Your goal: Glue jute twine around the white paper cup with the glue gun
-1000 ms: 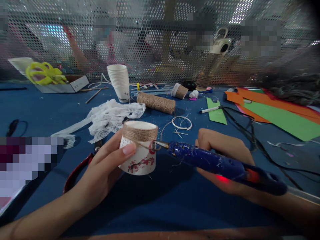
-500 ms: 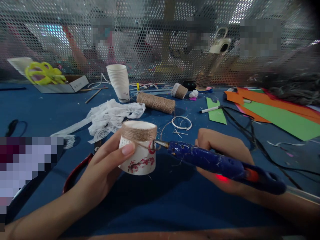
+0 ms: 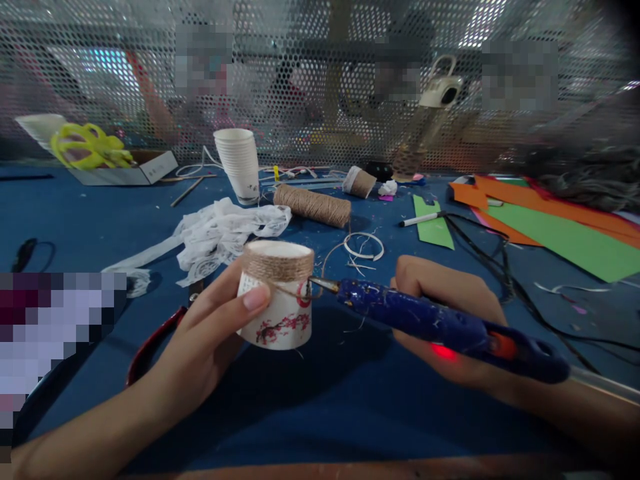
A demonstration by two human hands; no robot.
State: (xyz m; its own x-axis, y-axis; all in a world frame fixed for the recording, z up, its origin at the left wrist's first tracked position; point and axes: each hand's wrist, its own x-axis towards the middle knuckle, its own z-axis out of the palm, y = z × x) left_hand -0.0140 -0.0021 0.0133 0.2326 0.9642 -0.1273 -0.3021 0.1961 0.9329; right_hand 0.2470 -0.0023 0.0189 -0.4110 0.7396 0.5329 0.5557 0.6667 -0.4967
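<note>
Paper cup (image 3: 277, 300): held upside down just above the desk (image 3: 320, 400), centre, toward the near edge. White, with a red blossom print low on the wall and a band of twine wound round the upper part. A loose strand of twine runs from the band off to the right.

Left hand (image 3: 210, 333): closed round the cup from the left, thumb flat across the front wall, fingers hidden behind it.

Glue gun (image 3: 440, 323): blue, smeared with dried glue, red lamp lit on the body. Lies nearly level, and its metal nozzle touches the right side of the twine band.

Right hand (image 3: 445, 290): wrapped round the gun's body from behind, grip closed; the trigger finger cannot be made out.

Just left of the cup, under the left wrist: a red-handled tool (image 3: 150, 350) on the desk. Behind the cup: crumpled white lace (image 3: 225, 233), then a twine spool (image 3: 313, 205) on its side and a stack of paper cups (image 3: 239, 163). A marker (image 3: 423, 218) lies across a green paper strip (image 3: 434, 227) right of centre. Orange and green sheets (image 3: 550, 220) sit at the far right corner. Yellow scissors (image 3: 85, 148) rest on a box (image 3: 130, 172) at the far left corner. A perforated metal screen (image 3: 320, 80) stands along the far edge.
</note>
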